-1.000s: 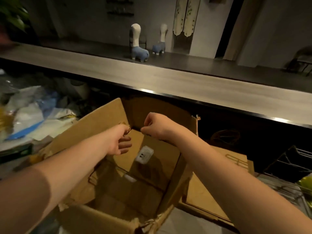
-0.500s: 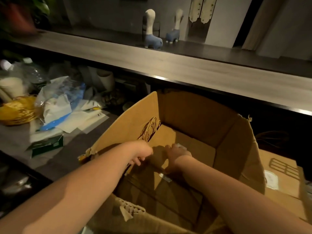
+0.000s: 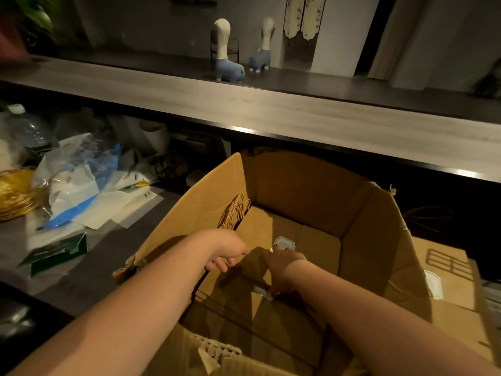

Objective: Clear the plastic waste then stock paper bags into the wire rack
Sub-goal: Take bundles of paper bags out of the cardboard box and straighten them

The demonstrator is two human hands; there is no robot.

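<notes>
both hands reach deep into the open cardboard box (image 3: pixel 311 202), left hand (image 3: pixel 227 253) half curled and right hand (image 3: pixel 282 270) closing on flat paper bags (image 3: pixel 271 234), apparently to lift 1 stack; neither grip is clear.

Both bare forearms reach forward and down; the left hand (image 3: pixel 229 253) has curled fingers, the right hand (image 3: pixel 282 270) (in shadow) is bent downward.

Matt brown cardboard box (image 3: pixel 306 183), crinkled glossy clear plastic wrap (image 3: pixel 76 169), smooth wood-grain counter (image 3: pixel 271 109).
</notes>
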